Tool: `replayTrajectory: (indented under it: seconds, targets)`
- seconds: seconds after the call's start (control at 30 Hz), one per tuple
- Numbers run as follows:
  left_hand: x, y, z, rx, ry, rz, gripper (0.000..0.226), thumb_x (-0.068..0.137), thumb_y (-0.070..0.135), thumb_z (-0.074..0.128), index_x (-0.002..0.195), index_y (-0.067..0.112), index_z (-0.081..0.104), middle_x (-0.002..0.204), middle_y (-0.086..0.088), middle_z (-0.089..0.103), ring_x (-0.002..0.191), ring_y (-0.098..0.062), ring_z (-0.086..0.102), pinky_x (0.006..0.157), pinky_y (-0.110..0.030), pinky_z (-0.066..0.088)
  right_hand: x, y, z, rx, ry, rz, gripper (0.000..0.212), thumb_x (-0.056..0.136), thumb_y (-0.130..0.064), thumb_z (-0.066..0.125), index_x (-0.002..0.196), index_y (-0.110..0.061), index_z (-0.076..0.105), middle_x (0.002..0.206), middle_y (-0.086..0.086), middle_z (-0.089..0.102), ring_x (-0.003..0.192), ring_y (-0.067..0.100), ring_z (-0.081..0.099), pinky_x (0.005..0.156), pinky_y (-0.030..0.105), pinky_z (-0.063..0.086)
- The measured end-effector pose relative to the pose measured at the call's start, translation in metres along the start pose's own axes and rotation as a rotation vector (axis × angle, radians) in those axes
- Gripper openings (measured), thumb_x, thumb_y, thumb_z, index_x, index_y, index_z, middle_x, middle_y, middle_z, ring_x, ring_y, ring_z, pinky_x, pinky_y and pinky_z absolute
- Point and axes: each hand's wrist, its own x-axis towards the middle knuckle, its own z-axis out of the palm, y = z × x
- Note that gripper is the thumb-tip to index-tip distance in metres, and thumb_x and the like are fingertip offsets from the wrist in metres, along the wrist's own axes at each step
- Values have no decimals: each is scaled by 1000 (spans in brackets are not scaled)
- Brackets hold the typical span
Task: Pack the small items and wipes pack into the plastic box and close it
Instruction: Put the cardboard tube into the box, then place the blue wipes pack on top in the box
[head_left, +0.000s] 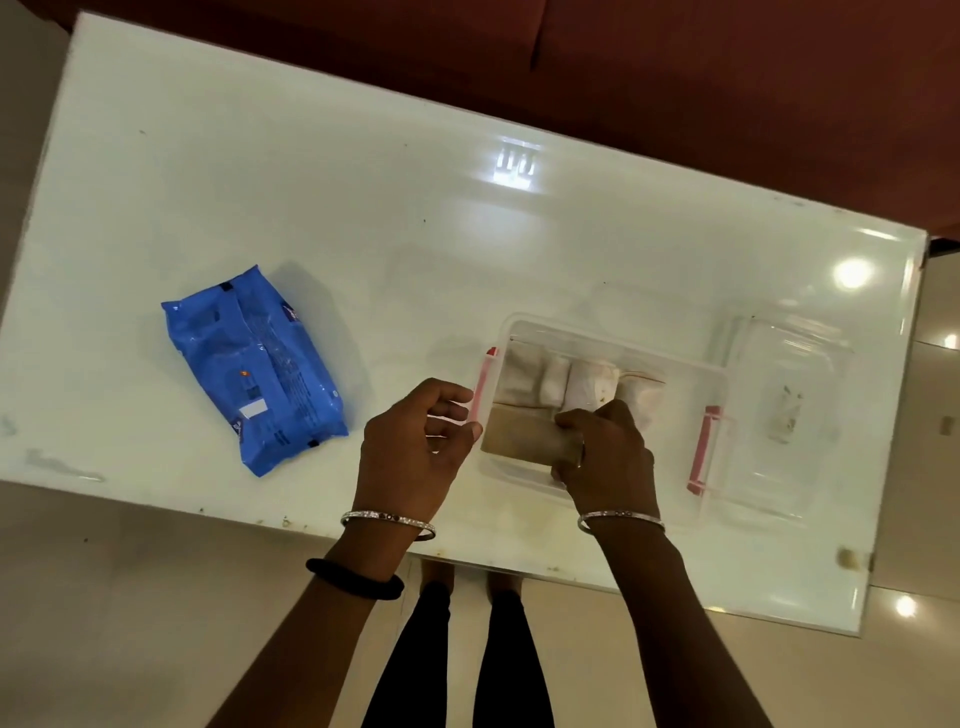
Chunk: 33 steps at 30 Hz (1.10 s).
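On a glossy white table (363, 218), seen from above, a person packs a clear plastic box. At far left, well apart from the box, the blue wipes pack (254, 366) lies flat on its back seam, still to be packed. It looks soft and pillowy, with a slick film wrapper, likely light for its bulk and prone to sag if pinched at one end; a broad grip across its middle, fingers under and thumb over, would probably hold it best. Nearer centre, the left hand (415, 447) rests with loosely curled fingers against the box's left end, beside a pink latch (480, 384), gripping nothing that can be made out and seemingly steadying the box. Next, the right hand (602, 447) reaches into the plastic box (675, 374), fingers closed around a tan roll (524, 434) lying along the near wall. Behind it sit several small white bundles (576, 384), apparently soft and squashable. At right, just beside the box, the clear lid (784, 410) lies off on the table; thin, stiff and slippery-looking, it is best lifted by its edges.
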Motion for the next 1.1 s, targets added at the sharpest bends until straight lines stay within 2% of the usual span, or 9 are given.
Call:
replayTrajectory:
  seconds: [0.23, 0.37, 0.47, 0.53, 0.63, 0.73, 0.87, 1.0, 1.1]
  targets:
    - [-1, -3, 0, 25, -2, 2, 22, 79, 19, 72, 100, 24, 65, 84, 11, 70, 74, -3, 69, 71, -17, 56, -7, 5, 7, 159, 99, 28, 36, 74, -10, 71, 107, -24, 69, 101, 1, 62, 87, 20, 68, 77, 40, 58]
    - [-6, -2, -9, -28, 22, 6, 15, 82, 17, 68, 97, 23, 67, 75, 14, 69, 74, 0, 67, 66, -11, 53, -24, -9, -12, 325, 256, 3, 20, 81, -13, 68, 99, -22, 71, 91, -4, 68, 80, 11, 68, 74, 35, 59]
    - [-5, -7, -27, -103, 99, -17, 12, 84, 17, 67, 94, 21, 69, 75, 5, 71, 70, -8, 69, 67, -21, 57, -35, -38, -24, 422, 332, -68, 17, 83, -10, 65, 94, -20, 72, 87, -5, 70, 77, 5, 67, 72, 24, 57]
    - [-2, -17, -45, -193, 232, -63, 9, 85, 13, 65, 92, 17, 69, 75, -3, 71, 69, -16, 71, 67, -31, 59, -38, -68, -25, 478, 342, -142, 16, 83, -9, 65, 93, -20, 73, 86, -6, 70, 76, 3, 66, 71, 9, 51]
    - [6, -40, -72, -180, 484, -133, 8, 85, 12, 64, 91, 13, 69, 77, -6, 72, 71, -20, 71, 68, -32, 58, -33, -113, -17, 548, 348, -279, 14, 84, -9, 65, 93, -16, 73, 85, -3, 68, 70, 3, 65, 68, 6, 49]
    - [14, -67, -98, -108, 687, -188, 11, 81, 14, 64, 91, 12, 70, 86, -7, 74, 76, -22, 71, 73, -27, 57, -17, -156, 4, 519, 249, -381, 12, 85, -12, 64, 94, -15, 71, 86, -2, 67, 72, 5, 63, 69, 12, 53]
    - [33, -89, -127, -28, 760, -199, 18, 80, 10, 66, 98, 8, 66, 96, -8, 71, 84, -21, 66, 68, 2, 41, 9, -188, 43, 407, -103, -248, 31, 84, -29, 67, 113, -19, 62, 104, 1, 64, 91, 14, 64, 84, 34, 54]
    - [67, -117, -154, 58, 599, -254, 54, 76, 26, 74, 123, 11, 50, 121, -9, 59, 108, -26, 58, 92, -37, 48, 19, -192, 86, 343, -316, -62, 63, 80, -45, 70, 131, -16, 48, 122, 8, 60, 112, 25, 58, 94, 36, 48]
    - [86, -124, -164, -21, 521, -428, 77, 72, 35, 78, 134, 10, 39, 127, -14, 56, 114, -30, 56, 96, -38, 46, 16, -196, 114, 408, -318, 8, 66, 74, -47, 74, 127, -18, 48, 114, 10, 63, 105, 27, 62, 88, 37, 51]
